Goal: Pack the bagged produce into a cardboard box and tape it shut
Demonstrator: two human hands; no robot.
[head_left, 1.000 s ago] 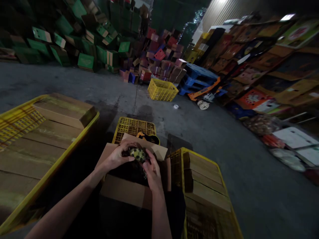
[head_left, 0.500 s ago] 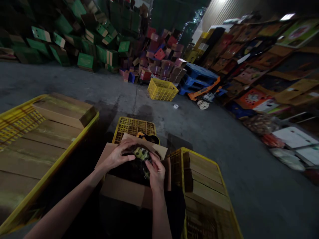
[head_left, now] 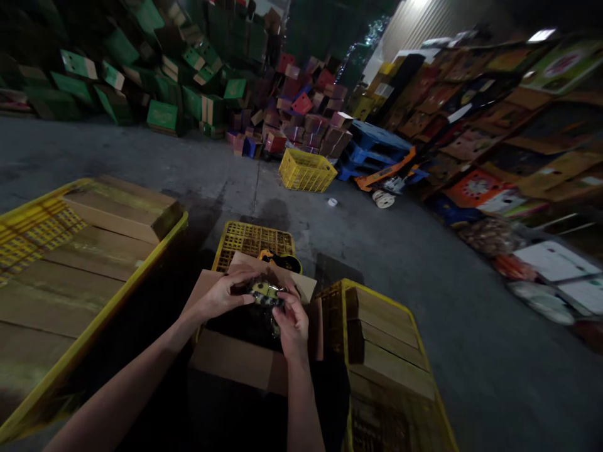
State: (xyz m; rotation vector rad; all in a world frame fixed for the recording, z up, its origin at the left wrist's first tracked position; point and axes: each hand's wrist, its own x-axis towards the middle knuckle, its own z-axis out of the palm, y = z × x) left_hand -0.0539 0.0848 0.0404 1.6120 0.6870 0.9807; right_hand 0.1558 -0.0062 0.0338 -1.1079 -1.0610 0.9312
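Observation:
My left hand (head_left: 221, 298) and my right hand (head_left: 293, 320) both grip a small dark object with yellow-green patches (head_left: 266, 294). I hold it above an open cardboard box (head_left: 240, 361) whose inside is dark. The fingers of both hands curl round the object. I cannot make out what it is in this dim light. A yellow-and-black thing (head_left: 277, 258) lies just beyond the box's far flap.
A yellow crate (head_left: 245, 242) stands behind the box. Yellow crates with flat cardboard sit at left (head_left: 70, 263) and right (head_left: 386, 351). Another yellow crate (head_left: 306, 169), a tape roll (head_left: 332, 201) and blue pallets (head_left: 377, 147) lie further off. Piles of boxes line the back and right.
My right hand has shifted slightly up and closed tighter on the object, which has turned a little between my hands. The surroundings are unchanged.

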